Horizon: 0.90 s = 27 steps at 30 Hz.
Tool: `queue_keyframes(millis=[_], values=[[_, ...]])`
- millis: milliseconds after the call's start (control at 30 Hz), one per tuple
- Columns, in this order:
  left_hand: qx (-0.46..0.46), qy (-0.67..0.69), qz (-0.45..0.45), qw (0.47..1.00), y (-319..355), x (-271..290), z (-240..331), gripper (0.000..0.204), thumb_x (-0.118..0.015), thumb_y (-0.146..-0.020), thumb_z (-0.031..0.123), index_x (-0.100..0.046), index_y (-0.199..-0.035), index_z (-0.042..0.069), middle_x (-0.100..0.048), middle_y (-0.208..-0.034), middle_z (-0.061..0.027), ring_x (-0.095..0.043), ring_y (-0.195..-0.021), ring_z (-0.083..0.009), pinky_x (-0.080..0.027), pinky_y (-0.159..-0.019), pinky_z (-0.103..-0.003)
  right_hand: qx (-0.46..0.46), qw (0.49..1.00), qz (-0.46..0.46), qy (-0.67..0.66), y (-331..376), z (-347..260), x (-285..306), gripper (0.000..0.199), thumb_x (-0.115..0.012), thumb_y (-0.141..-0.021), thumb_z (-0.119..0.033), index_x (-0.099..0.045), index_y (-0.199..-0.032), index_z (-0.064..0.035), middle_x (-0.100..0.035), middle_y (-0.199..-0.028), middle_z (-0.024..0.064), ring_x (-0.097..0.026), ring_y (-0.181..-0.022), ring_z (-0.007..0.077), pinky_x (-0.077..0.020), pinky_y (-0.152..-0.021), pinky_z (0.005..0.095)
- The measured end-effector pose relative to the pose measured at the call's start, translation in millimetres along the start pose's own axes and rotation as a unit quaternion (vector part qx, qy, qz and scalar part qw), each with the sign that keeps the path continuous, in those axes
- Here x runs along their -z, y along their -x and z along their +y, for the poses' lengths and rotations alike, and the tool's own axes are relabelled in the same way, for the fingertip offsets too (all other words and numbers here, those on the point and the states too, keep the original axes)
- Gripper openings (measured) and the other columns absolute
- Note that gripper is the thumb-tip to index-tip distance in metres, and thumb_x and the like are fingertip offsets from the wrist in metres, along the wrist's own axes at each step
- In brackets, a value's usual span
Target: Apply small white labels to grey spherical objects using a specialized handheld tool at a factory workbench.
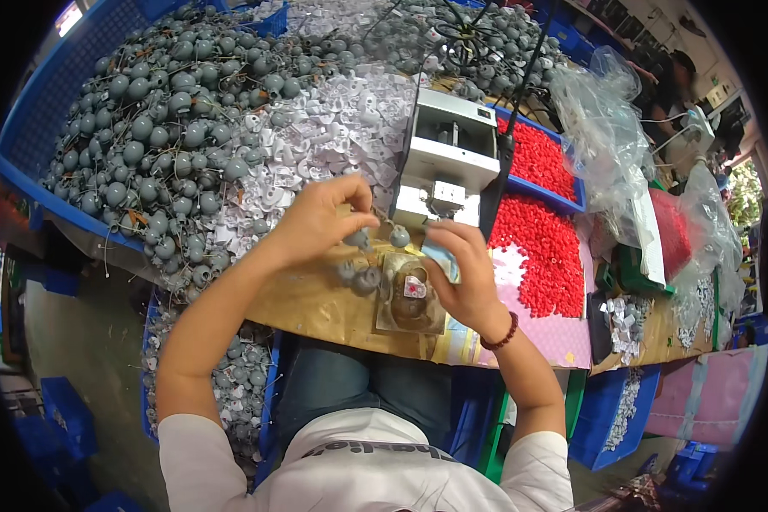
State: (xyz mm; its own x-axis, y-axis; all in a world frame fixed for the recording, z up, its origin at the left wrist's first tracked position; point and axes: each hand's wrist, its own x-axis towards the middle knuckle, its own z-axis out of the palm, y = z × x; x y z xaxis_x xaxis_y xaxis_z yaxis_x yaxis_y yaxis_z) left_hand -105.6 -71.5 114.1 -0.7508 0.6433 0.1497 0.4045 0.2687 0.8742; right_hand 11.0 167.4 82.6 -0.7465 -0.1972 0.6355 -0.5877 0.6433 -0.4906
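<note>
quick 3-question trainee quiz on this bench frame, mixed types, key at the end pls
1. True or false: the red beads lie on the person's left side.
2. What does the left hand hold? A) a red bead B) a grey ball on a wire C) a white tag
3. What does the right hand wear at the wrist?

Key
1. False: they lie to the right, beside the white machine; the grey balls are heaped on the left.
2. B: a small grey ball pinched in the fingers.
3. A dark red bead bracelet.
</note>
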Motion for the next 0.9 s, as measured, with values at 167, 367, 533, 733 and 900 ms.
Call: queue_keyframes(millis=[167,367,533,733,900], values=[[-0.010,0.057,0.062,0.996,13,-36,-35,0.014,-0.074,-0.086,0.007,-0.063,-0.092,0.000,-0.070,-0.086,-0.0067,-0.065,-0.082,-0.0147,-0.053,-0.079,-0.032,-0.047,0.993,-0.092,-0.059,-22,12,-49,0.042,-0.068,-0.088,-0.003,-0.058,-0.129,-0.0021,-0.067,-0.107,0.0184,-0.066,-0.102,0.0366,-0.0545,-0.086,0.0413],[0.033,-0.091,0.113,0.989,55,-50,-60,0.024,-0.074,-0.087,0.014,-0.062,-0.105,0.003,-0.065,-0.106,-0.0144,-0.060,-0.107,-0.0321,-0.047,-0.094,-0.041,-0.272,0.939,-0.090,-0.190,-24,22,-58,0.025,-0.064,-0.096,-0.006,-0.066,-0.119,0.0023,-0.074,-0.093,0.0194,-0.074,-0.080,0.0237,-0.0562,-0.074,0.0335],[0.039,-0.189,0.033,0.981,66,-65,-97,0.024,-0.072,-0.086,0.015,-0.061,-0.104,0.003,-0.061,-0.107,-0.0173,-0.055,-0.109,-0.0368,-0.045,-0.095,-0.044,-0.319,0.922,0.011,-0.218,-27,25,-53,0.024,-0.062,-0.099,-0.006,-0.067,-0.121,0.0022,-0.074,-0.093,0.0111,-0.069,-0.079,0.0128,-0.0550,-0.072,0.0280],[0.038,-0.221,0.178,0.958,50,-34,-110,0.019,-0.066,-0.086,0.005,-0.062,-0.105,0.004,-0.060,-0.112,-0.0179,-0.055,-0.112,-0.0358,-0.044,-0.098,-0.044,-0.180,0.921,0.187,-0.291,-46,9,2,0.025,-0.056,-0.101,0.002,-0.068,-0.123,-0.0013,-0.072,-0.099,0.0069,-0.063,-0.074,0.0070,-0.0510,-0.065,0.0225],[-0.125,-0.193,0.413,0.881,34,-28,-37,0.044,-0.069,-0.088,0.007,-0.056,-0.130,0.005,-0.054,-0.131,-0.0190,-0.050,-0.129,-0.0340,-0.040,-0.109,-0.045,-0.133,0.981,-0.050,-0.135,-26,-24,38,0.029,-0.060,-0.091,0.010,-0.071,-0.115,-0.0009,-0.073,-0.096,0.0105,-0.068,-0.074,0.0162,-0.0523,-0.064,0.0273]])
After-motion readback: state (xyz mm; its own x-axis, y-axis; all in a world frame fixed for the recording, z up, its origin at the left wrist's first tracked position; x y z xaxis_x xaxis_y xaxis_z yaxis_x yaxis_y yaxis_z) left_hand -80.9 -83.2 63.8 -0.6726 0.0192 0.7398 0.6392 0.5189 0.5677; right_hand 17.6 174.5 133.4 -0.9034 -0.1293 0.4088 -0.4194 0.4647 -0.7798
